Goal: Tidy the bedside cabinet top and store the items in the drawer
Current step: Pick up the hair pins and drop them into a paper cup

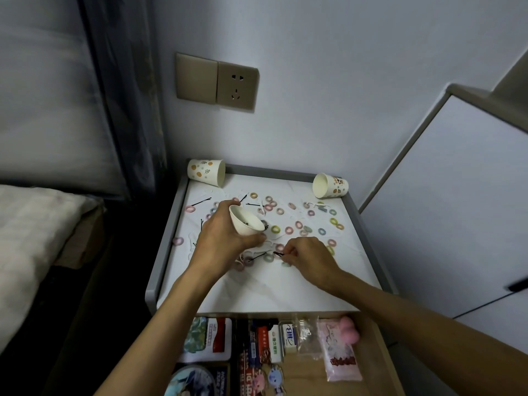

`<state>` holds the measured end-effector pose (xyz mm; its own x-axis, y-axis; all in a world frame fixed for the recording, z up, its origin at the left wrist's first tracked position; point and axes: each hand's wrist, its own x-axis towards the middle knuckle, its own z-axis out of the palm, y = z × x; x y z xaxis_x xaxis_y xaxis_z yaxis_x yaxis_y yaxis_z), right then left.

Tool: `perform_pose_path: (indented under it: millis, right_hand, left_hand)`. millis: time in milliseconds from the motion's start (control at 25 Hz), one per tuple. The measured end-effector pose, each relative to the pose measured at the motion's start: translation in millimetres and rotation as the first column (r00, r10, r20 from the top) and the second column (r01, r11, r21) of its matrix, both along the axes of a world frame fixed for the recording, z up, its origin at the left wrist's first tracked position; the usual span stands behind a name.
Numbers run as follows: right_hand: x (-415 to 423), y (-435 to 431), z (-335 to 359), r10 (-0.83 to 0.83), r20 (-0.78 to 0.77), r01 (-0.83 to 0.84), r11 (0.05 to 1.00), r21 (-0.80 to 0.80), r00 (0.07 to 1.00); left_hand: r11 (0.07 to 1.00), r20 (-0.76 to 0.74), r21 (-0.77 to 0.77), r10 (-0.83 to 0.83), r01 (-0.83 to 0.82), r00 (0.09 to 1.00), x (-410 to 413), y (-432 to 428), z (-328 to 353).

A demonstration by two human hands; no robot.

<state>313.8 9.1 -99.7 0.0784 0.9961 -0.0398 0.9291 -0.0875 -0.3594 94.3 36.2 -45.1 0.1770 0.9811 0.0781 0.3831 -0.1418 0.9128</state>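
Nearest me, the drawer (368,364) stands pulled out at 6 o'clock, packets and small boxes lying along its back. Just beyond it on the table (285,292), the right grip (311,258) has its fingertips pinched together on a black hairpin (277,254). The pin's free end sticks out toward 9 o'clock, and its long axis runs roughly 9 to 3, low over the marble top.

The left grip (225,238) is wrapped round a small white cup (245,224), held tilted just above the table, with dark pins already inside. From the pinched pin the cup lies close by at about 11 o'clock, its mouth facing up and to the right. I judge the next move to be a short lift up and left, with the pin turned end-first to clear the rim.

Farther back, coloured hair ties (275,230) and more pins are scattered. Two paper cups (206,172) lie on their sides against the rear edge.
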Motion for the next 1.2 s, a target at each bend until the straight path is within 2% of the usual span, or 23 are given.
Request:
perform_pose_path:
  millis: [80,160,240,320,400,520,600,680,760,800,880,1000,1200]
  right_hand:
    - [0.2,1.2,3.0,0.002,0.094,0.0,1.0,-0.019,0.996]
    - [1.1,1.7,11.6,-0.02,0.09,0.021,1.0,-0.01,0.996]
    - [2.1,4.3,29.3,-0.037,-0.01,0.038,0.998,0.056,0.999]
    - [-0.4,11.7,57.2,0.027,-0.213,0.01,0.985,0.17,0.977]
    - [-11.3,22.0,89.4,0.194,-0.308,-0.12,0.962,0.244,0.931]
    - [-42.7,39.0,117.1,0.437,-0.213,-0.407,0.897,0.17,0.874]
    - [-58.2,46.1,121.0,0.516,-0.194,-0.505,0.856,0.108,0.834]
    - [-58.9,50.4,118.9,0.486,-0.277,-0.452,0.873,0.182,0.829]
    - [-48.7,50.7,107.9,0.38,-0.39,-0.296,0.919,0.259,0.839]
    - [-42.8,49.2,98.2,0.326,-0.399,-0.244,0.939,0.243,0.857]
    - [-35.1,43.8,71.7,0.313,-0.269,-0.291,0.949,0.118,0.911]
    - [-32.2,35.5,34.3,0.432,-0.056,-0.435,0.897,-0.081,0.9]
    - [-29.5,35.5,20.1,0.468,-0.004,-0.467,0.881,-0.082,0.884]
  left_hand:
    - [1.0,0.014,-0.011,0.003,-0.003,1.0,-0.1,0.7,0.0]
    - [1.0,0.016,-0.01,0.005,-0.005,1.0,-0.8,0.9,0.4]
    - [1.0,0.011,-0.006,0.006,-0.006,1.0,-1.8,1.4,0.2]
    - [1.0,0.008,-0.006,0.002,-0.002,1.0,-2.3,1.6,-0.4]
    - [1.0,-0.004,0.0,0.0,0.0,1.0,-1.7,1.3,0.0]
    - [1.0,-0.006,-0.006,-0.007,0.007,1.0,-1.5,1.3,1.1]
    - [1.0,-0.004,-0.003,-0.009,0.009,1.0,-3.6,2.3,2.4]
    - [1.0,-0.004,0.02,0.011,-0.011,1.0,-9.3,3.4,4.1]
    - [0.998,-0.002,0.038,0.053,-0.053,0.999,-18.1,5.0,6.4]
    - [0.996,0.0,0.041,0.076,-0.076,0.997,-22.8,6.2,7.3]
    - [0.992,0.019,0.048,0.118,-0.119,0.993,-33.3,8.6,8.6]
    - [0.984,0.054,0.038,0.17,-0.172,0.984,-43.8,9.7,11.1]
    - [0.986,0.069,0.036,0.159,-0.162,0.985,-44.8,9.6,9.4]
